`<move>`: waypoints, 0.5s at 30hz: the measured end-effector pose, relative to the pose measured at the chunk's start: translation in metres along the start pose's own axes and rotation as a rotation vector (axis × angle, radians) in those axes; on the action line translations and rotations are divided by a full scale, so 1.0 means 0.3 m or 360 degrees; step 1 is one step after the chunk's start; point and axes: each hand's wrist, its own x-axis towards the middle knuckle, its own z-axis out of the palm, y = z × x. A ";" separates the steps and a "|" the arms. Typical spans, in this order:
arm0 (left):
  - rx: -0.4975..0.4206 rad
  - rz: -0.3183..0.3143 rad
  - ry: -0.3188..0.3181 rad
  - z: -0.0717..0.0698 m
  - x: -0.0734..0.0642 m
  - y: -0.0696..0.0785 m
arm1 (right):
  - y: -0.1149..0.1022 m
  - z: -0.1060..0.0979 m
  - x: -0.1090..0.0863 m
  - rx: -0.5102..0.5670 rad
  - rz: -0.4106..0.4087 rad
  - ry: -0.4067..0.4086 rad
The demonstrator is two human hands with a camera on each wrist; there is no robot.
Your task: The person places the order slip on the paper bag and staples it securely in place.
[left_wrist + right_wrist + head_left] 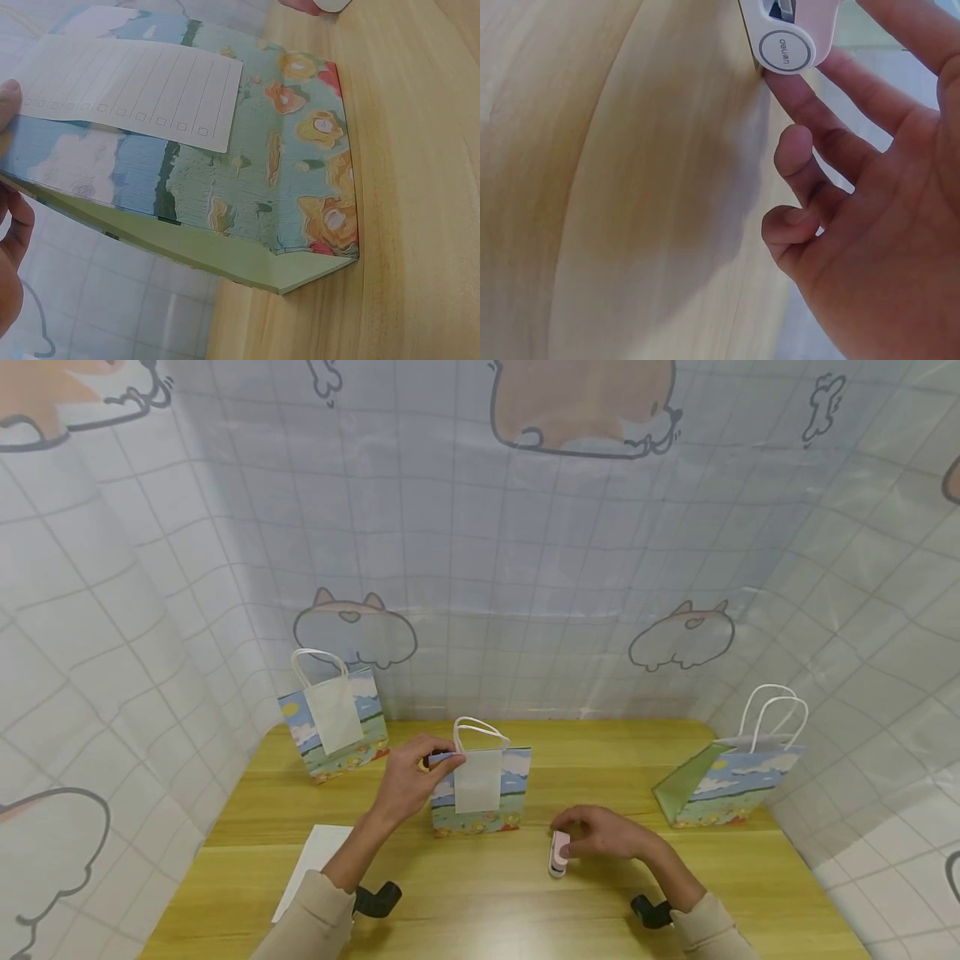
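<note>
Gift bags of printed paper stand on the wooden desk (750,893), three in all. The middle gift bag (480,789) is upright near the desk's centre, a lined white card on its front face; the left hand (408,781) pinches its top edge at the left corner, thumb on the front and fingers (15,225) curled behind. Whether anything lies inside cannot be told, since no view looks into its mouth. To its right, apart from it, a small pink-and-white stapler (558,853) lies on the desk, and the right hand (603,833) holds it with fingers (810,97) bent loosely round its end. The left gift bag (335,714) stands by the back corner, the right gift bag (723,781) leans near the curtain. A white sheet (311,860) lies flat beside the left forearm.
</note>
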 end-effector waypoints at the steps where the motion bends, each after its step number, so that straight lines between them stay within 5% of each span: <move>1: 0.0000 0.0001 0.0001 0.000 0.000 0.001 | 0.000 0.000 -0.001 -0.0015 0.0010 0.0007; 15: -0.0002 0.0036 0.0021 0.001 0.002 0.001 | 0.012 0.000 -0.003 -0.0163 0.0044 0.0039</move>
